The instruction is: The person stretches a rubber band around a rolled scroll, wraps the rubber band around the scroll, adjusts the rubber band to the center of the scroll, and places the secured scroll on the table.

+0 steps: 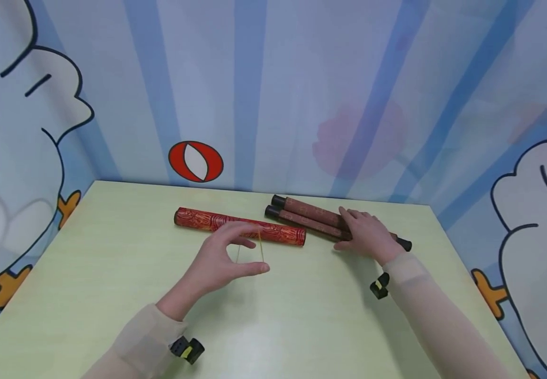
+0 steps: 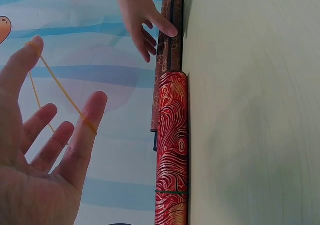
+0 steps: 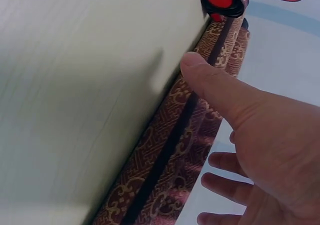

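A thin yellow rubber band (image 1: 261, 245) is stretched between the thumb and index finger of my left hand (image 1: 212, 266), whose fingers are spread apart. Just beyond this hand lies a red patterned roll (image 1: 198, 219), with a thin green band (image 2: 171, 191) round it in the left wrist view. To the right, two brown patterned scrolls (image 1: 313, 209) with black end knobs lie side by side. My right hand (image 1: 369, 234) is over their right part, thumb on the near side and fingers toward the far side. Whether it touches them I cannot tell.
The pale wooden tabletop (image 1: 302, 321) ends at a blue-striped backdrop (image 1: 283, 105) close behind the scrolls. Printed cartoon figures flank it on both sides. Each sleeve has a small black camera (image 1: 187, 349) at the wrist.
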### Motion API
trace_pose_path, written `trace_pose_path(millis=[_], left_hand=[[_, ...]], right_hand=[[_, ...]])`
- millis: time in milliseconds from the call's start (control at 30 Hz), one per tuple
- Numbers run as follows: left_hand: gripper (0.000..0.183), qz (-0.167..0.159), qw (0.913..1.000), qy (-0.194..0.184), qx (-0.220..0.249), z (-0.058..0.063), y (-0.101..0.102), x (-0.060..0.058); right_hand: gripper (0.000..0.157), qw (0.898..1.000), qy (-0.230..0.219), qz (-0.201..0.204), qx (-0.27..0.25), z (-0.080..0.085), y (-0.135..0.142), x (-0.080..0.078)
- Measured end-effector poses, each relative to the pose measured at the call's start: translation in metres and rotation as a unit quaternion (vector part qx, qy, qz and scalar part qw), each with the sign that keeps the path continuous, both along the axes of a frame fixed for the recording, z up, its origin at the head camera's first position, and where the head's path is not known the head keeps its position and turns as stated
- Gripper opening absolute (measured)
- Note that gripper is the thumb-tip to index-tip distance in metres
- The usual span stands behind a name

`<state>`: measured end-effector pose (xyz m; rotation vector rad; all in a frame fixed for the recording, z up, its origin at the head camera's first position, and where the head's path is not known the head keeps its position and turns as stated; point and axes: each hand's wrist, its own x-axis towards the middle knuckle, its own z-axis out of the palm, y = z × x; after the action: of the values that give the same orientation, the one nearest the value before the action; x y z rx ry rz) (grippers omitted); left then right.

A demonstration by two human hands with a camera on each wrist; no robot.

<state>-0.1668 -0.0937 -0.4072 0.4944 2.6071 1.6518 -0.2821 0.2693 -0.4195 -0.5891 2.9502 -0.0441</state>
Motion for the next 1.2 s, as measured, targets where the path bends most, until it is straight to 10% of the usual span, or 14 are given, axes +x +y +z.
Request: trace_pose_path(millis=[567,1200], left_hand=[[0.066,0.018,0.9995,0.009,0.024,-0.001,0.008,0.000],[0.064,0.028,0.9978,0.041,0.044,-0.001,0.002,0.000]], right_hand=[[0.101,0.998,-0.047,-0.025,0.019,-0.012,0.000,-0.016],[0.088,1.000,0.017,0.000,-0.004,-0.015,0.009,-0.020]])
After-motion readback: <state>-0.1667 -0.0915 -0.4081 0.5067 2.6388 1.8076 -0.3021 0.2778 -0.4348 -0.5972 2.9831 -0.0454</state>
